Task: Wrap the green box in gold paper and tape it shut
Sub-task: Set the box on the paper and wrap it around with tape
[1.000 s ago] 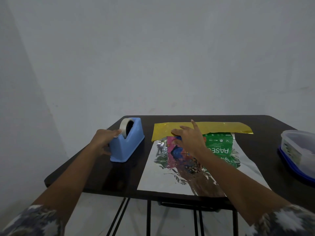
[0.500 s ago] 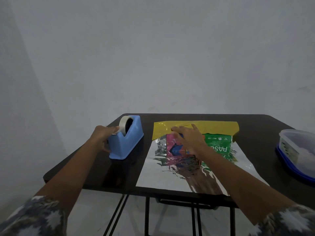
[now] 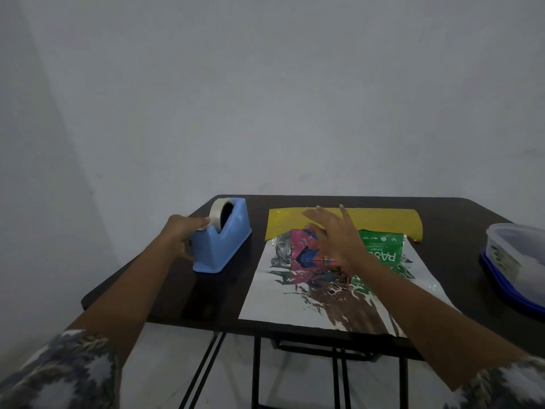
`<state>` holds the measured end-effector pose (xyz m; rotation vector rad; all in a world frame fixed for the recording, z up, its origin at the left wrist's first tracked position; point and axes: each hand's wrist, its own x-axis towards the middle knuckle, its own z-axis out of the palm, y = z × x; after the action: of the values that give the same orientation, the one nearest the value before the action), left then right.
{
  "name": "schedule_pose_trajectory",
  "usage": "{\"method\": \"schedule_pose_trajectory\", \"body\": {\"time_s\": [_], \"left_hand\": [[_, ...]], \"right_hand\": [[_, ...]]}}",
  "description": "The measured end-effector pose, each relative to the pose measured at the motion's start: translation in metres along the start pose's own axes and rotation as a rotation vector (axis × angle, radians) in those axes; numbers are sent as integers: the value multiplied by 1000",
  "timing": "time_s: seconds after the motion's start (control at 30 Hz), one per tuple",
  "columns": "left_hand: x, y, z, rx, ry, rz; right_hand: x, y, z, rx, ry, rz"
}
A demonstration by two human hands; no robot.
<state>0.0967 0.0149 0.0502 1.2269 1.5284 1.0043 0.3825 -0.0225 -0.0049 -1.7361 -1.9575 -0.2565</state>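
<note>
Nearest the camera, two patterned sleeves [image 3: 67, 370] frame the view. The dark table [image 3: 206, 296] carries the gold paper [image 3: 283, 302], laid reflective silver side up from the near table edge toward the wall. The green box [image 3: 382, 249] stands on the far part of this sheet, its printed front facing the camera. The far edge of the paper is folded over the box top, with the gold side showing.

The right hand [image 3: 336, 234] lies on this fold and the box top, fingers straight and spread, gripping nothing.

To the left, beside the sheet, stands the blue tape dispenser [image 3: 219, 249]. The left hand [image 3: 181, 231] grips its near end, fingers curled, fingertips touching the tape roll [image 3: 216, 212].

A plastic container [image 3: 513, 255] sits at the right table edge, well apart from the box.
</note>
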Motion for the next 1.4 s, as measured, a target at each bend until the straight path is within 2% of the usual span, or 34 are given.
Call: {"method": "schedule_pose_trajectory", "body": {"time_s": [0.1, 0.23, 0.4, 0.6, 0.83, 1.07, 1.4], "left_hand": [[2, 0, -1, 11, 2, 0], [4, 2, -1, 18, 16, -17], [6, 7, -4, 33, -13, -63], [9, 12, -13, 14, -116, -142], [21, 17, -16, 39, -158, -197], [11, 18, -8, 5, -129, -190], [12, 9, -5, -161, -128, -159]], "right_hand": [[2, 11, -8, -35, 7, 40], [2, 21, -13, -56, -130, 89], [-2, 17, -8, -180, -231, -9], [-2, 17, -6, -249, -232, -17], [-1, 19, -2, -259, -214, -8], [-1, 18, -3, -265, -219, -6], [0, 18, -2, -219, -217, 4]]}}
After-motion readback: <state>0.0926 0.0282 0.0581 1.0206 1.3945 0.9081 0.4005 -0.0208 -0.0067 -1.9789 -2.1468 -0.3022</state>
